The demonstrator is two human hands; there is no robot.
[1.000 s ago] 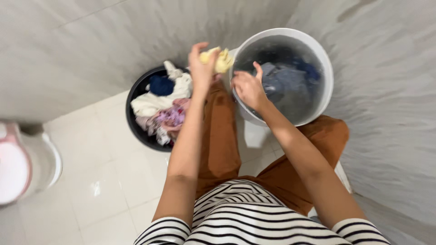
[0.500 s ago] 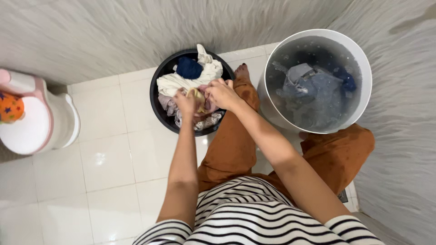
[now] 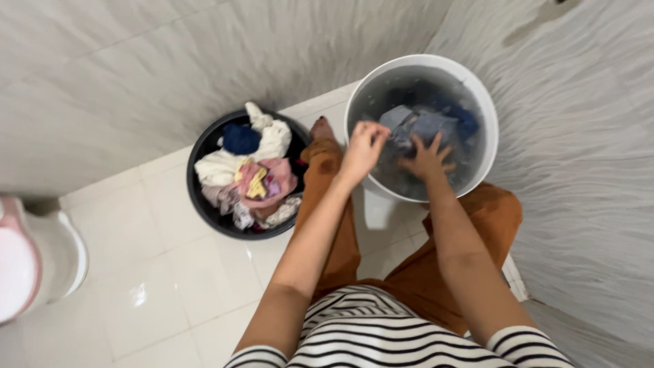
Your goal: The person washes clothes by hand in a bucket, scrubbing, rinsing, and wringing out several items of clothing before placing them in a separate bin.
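I sit over a white bucket [image 3: 488, 102] of water holding soaked grey-blue clothes [image 3: 419, 123]. My left hand [image 3: 364, 146] hovers at the bucket's near-left rim, fingers curled close to the wet cloth, though I cannot tell if it grips anything. My right hand [image 3: 427, 158] is spread, fingers apart, pressing down into the water on the clothes. A black basin [image 3: 199, 153] to the left holds a pile of wrung clothes, with a small yellow cloth [image 3: 257, 184] lying on top of a pink garment [image 3: 272, 178].
A pink and white child's potty seat [image 3: 30, 255] stands at the far left on the white tiled floor. Grey streaked walls close in behind and to the right. My knees in brown trousers [image 3: 340, 218] frame the bucket.
The yellow cloth has left my hands and now lies in the black basin. Both hands have moved right, from the basin to the white bucket.
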